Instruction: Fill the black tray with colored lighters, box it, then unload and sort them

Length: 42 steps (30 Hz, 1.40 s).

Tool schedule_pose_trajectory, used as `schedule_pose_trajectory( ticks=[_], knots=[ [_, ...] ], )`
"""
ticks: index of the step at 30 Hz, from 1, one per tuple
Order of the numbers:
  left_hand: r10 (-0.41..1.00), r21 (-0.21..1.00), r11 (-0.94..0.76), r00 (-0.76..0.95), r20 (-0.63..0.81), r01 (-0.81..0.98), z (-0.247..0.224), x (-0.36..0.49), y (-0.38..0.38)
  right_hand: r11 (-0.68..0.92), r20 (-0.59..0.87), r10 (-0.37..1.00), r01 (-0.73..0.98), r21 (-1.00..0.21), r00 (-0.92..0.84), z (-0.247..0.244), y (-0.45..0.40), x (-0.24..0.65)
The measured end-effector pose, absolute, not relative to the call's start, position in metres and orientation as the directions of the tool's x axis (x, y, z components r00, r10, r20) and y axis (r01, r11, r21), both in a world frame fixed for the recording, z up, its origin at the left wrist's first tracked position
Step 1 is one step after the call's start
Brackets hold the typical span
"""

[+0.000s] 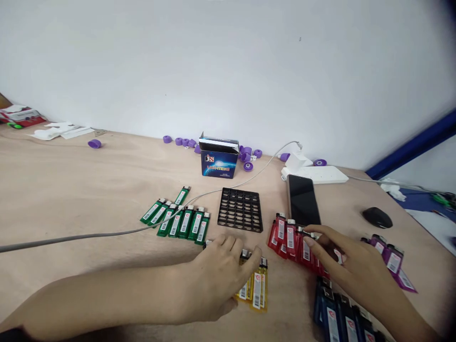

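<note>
My left hand point(223, 273) is curled over a cluster of yellow lighters point(257, 289) at the front middle, its fingers along their tops and its thumb low on the near side. Part of that cluster is hidden beneath the palm. At the right, my right hand point(351, 259) has thumb and index finger closed at the top of a red lighter point(306, 249) in an overlapping row; its other fingers cover the row's right end. Dark blue lighters point(333, 323) lie below my right wrist, and purple lighters point(394, 260) lie beyond it.
Green lighters point(185, 223) lie at the left under a grey cable point(107, 234). A black grid tray point(240, 209) sits mid-table, with a blue lighter box point(219, 164) behind it. Phone point(302, 199), power strip point(329, 175), mouse point(377, 217) and purple caps point(248, 166) are around.
</note>
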<state>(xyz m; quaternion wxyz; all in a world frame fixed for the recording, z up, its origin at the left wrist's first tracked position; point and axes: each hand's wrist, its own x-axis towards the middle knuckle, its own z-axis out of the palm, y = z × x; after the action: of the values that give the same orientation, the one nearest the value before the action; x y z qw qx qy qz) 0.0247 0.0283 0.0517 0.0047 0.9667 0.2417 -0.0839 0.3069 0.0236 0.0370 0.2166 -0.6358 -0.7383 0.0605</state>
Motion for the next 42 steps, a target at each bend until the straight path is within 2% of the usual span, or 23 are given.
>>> schedule_pose_trajectory(
  ticks=[6,11,15,17,21,25,30,33,37,39,42],
  knots=[
    [0.449,0.023,-0.891,0.887,-0.113,0.454,0.047,0.026,0.027,0.181,0.238,0.967,0.908,-0.379,-0.093,0.044,0.021,0.304],
    [0.46,0.079,-0.873,0.866,-0.199,0.482,0.053,0.027,0.028,0.176,0.229,0.969,0.906,-0.386,-0.091,0.046,0.02,0.303],
    [0.47,0.155,-0.831,0.824,-0.317,0.534,0.076,0.014,0.045,0.183,0.225,0.969,0.903,-0.389,-0.099,0.045,0.021,0.303],
    [0.533,0.15,-0.785,0.778,-0.332,0.602,0.091,0.003,0.058,0.185,0.224,0.969,0.903,-0.387,-0.103,0.044,0.021,0.304],
    [0.684,0.031,-0.674,0.639,-0.352,0.738,0.105,-0.018,0.082,0.193,0.23,0.967,0.904,-0.382,-0.109,0.04,0.022,0.306],
    [0.685,-0.065,-0.691,0.623,-0.376,0.72,0.094,-0.02,0.093,0.196,0.231,0.966,0.909,-0.368,-0.115,0.037,0.023,0.308],
    [0.641,-0.069,-0.728,0.642,-0.421,0.682,0.083,-0.012,0.095,0.202,0.22,0.967,0.914,-0.353,-0.128,0.035,0.023,0.31],
    [0.643,-0.072,-0.735,0.66,-0.389,0.674,0.082,-0.011,0.095,0.199,0.245,0.962,0.923,-0.331,-0.119,0.031,0.024,0.312],
    [0.657,-0.07,-0.725,0.658,-0.367,0.685,0.083,-0.013,0.094,0.249,0.304,0.934,0.952,-0.178,-0.187,0.017,0.025,0.318],
    [0.657,-0.056,-0.722,0.658,-0.367,0.69,0.085,-0.014,0.093,0.287,0.231,0.939,0.95,-0.124,-0.254,0.01,0.024,0.321],
    [0.641,0.007,-0.736,0.701,-0.312,0.677,0.091,-0.017,0.09,0.324,0.097,0.944,0.939,-0.114,-0.314,0.002,0.023,0.323]
  ],
)
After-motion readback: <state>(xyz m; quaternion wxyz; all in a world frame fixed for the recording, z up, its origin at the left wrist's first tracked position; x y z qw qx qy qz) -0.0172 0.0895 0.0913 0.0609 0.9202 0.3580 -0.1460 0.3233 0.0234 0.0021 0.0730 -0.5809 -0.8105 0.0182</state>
